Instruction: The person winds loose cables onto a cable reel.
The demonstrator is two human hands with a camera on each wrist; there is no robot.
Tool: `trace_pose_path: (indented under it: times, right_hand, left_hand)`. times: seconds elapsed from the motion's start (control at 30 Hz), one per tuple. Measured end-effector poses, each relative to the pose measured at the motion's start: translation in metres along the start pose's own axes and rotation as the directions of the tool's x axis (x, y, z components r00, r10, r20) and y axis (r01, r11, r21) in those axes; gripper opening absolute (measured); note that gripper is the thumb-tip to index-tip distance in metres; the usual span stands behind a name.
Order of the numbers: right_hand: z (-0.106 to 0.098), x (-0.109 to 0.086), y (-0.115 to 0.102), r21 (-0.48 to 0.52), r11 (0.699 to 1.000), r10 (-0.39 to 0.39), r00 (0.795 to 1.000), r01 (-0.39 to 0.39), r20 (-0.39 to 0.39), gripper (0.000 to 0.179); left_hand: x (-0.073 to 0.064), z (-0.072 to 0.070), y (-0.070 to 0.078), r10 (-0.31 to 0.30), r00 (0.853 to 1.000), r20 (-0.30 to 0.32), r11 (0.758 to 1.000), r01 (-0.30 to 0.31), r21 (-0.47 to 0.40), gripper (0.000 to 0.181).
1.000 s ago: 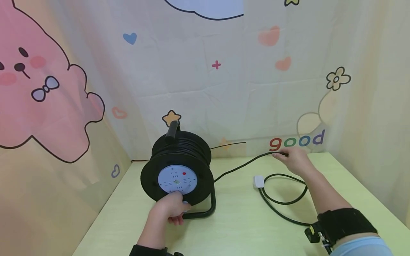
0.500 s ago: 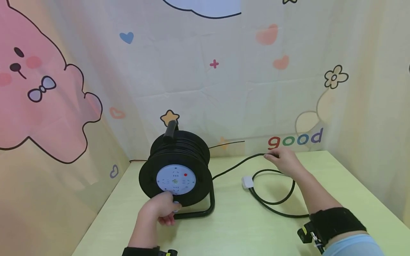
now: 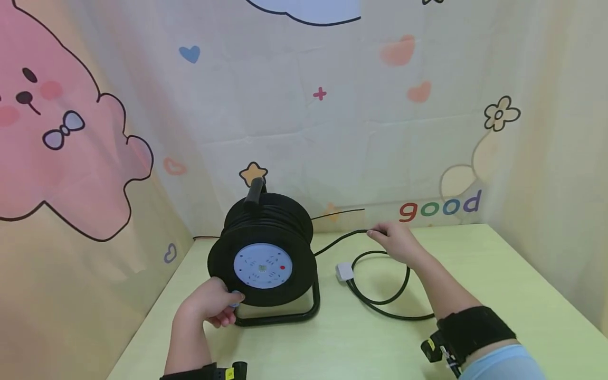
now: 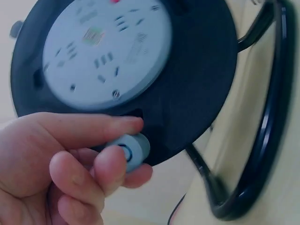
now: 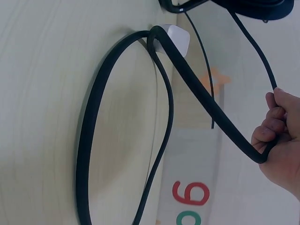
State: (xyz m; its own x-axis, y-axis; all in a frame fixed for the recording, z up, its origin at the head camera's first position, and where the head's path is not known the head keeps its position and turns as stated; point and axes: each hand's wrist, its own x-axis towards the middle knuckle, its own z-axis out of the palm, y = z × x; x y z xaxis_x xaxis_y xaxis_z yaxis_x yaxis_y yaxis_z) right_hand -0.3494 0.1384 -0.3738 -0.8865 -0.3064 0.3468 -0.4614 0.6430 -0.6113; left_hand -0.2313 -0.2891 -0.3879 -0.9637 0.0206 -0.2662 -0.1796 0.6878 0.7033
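A black cable reel (image 3: 273,295) with a pale blue socket panel (image 3: 262,266) stands on the table, carried by a black tube frame (image 3: 280,319). At the lower left of its front disc, my left hand (image 3: 209,303) pinches a small grey-blue crank knob (image 4: 136,150) between thumb and fingers. Out to the right, my right hand (image 3: 396,243) grips the black cable (image 3: 339,241), which runs taut-ish from the reel into the fingers. Beyond that grip the cable hangs down into a loose loop on the table. Its white plug (image 3: 344,271) lies left of the loop.
The light wooden table (image 3: 332,348) meets a printed curtain (image 3: 361,148) at the back. A thin dark cord (image 3: 337,214) sticks out behind the reel against the curtain. The reel's carrying handle (image 3: 255,192) rises at its top.
My left hand has carried the knob leftward along the disc's lower edge, and the reel has turned clockwise. My right hand has moved left toward the reel, the loop and plug following.
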Motion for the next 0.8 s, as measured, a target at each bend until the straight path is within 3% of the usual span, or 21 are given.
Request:
trace_pose_path:
  times: [0.17, 0.27, 0.5, 0.67, 0.8]
  right_hand:
    - [0.012, 0.006, -0.016, 0.036, 0.999, -0.024, 0.999, 0.023, 0.036, 0.017]
    - [0.02, 0.008, -0.023, 0.047, 0.998, -0.039, 0.998, 0.037, 0.054, 0.016]
    - [0.04, 0.016, -0.041, 0.014, 0.996, -0.089, 0.992, 0.088, 0.085, 0.016]
    - [0.055, 0.022, -0.056, -0.01, 0.989, -0.147, 0.983, 0.149, 0.111, 0.015]
    - [0.064, 0.024, -0.065, -0.019, 0.984, -0.175, 0.975, 0.179, 0.137, 0.015]
  left_hand:
    - [-0.005, -0.011, -0.003, 0.0, 0.993, -0.117, 0.999, -0.004, -0.033, 0.035]
    - [-0.008, -0.017, -0.001, 0.005, 0.981, -0.193, 0.999, -0.011, -0.03, 0.034]
    - [-0.013, -0.029, 0.004, 0.018, 0.935, -0.354, 0.998, -0.04, -0.055, 0.032]
    - [-0.02, -0.033, 0.013, 0.007, 0.905, -0.426, 0.987, -0.075, -0.144, 0.034]
    - [-0.023, -0.03, 0.023, 0.0, 0.875, -0.485, 0.959, -0.137, -0.246, 0.039]
